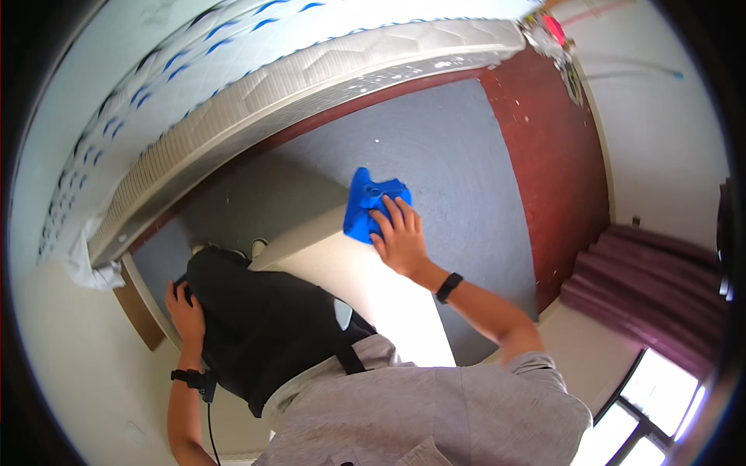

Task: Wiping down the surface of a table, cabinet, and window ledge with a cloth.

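My right hand (402,239) presses on a crumpled blue cloth (373,204), fingers spread over its right side and gripping it. The cloth lies at the far corner of a pale, brightly lit piece of furniture (349,274), with the grey floor covering behind it. Whether the cloth touches the corner cannot be made out. My left hand (187,311) is down by the knee of my black trousers (250,326). Its fingers curl at something dark, and whether that is the trouser fabric or a separate object is unclear.
A mattress (303,76) on a base runs along the far left. Dark red flooring (536,163) borders the grey floor covering (466,175). Purple curtains (647,297) hang at right near a window (658,396). Clutter (551,35) sits in the far corner. White fabric (93,262) hangs at left.
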Tool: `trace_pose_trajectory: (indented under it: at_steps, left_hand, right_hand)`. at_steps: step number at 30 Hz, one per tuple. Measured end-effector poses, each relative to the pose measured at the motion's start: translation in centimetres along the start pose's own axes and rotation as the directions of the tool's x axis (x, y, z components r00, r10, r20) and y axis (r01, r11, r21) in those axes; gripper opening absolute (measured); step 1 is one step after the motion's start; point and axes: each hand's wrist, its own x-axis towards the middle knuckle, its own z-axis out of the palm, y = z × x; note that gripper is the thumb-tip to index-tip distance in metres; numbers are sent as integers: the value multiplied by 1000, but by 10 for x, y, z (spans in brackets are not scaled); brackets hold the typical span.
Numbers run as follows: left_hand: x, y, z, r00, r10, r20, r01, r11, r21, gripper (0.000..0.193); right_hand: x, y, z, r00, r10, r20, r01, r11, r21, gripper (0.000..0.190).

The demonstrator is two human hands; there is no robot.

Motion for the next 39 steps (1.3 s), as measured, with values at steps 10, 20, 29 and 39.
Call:
trace_pose_trajectory:
  at_steps: [10,20,29,39]
  left_hand:
    - [34,10,-17,884,-238,402,370,883,-289,59]
    - [10,286,65,560,727,396,-721,664,-199,67]
    - [-6,452,156,933,-19,358,60,993,-103,61]
    - [-20,469,148,999,-3,37,-2,991,131,40]
  right_hand:
    - [-52,7,17,911,369,-184,-210,798,565,52]
    - [-25,9,11,703,685,194,-618,452,643,53]
    - [-7,99,112,798,218,561,-602,285,746,61]
    - [42,146,157,406,-138,903,-908,48,415,74]
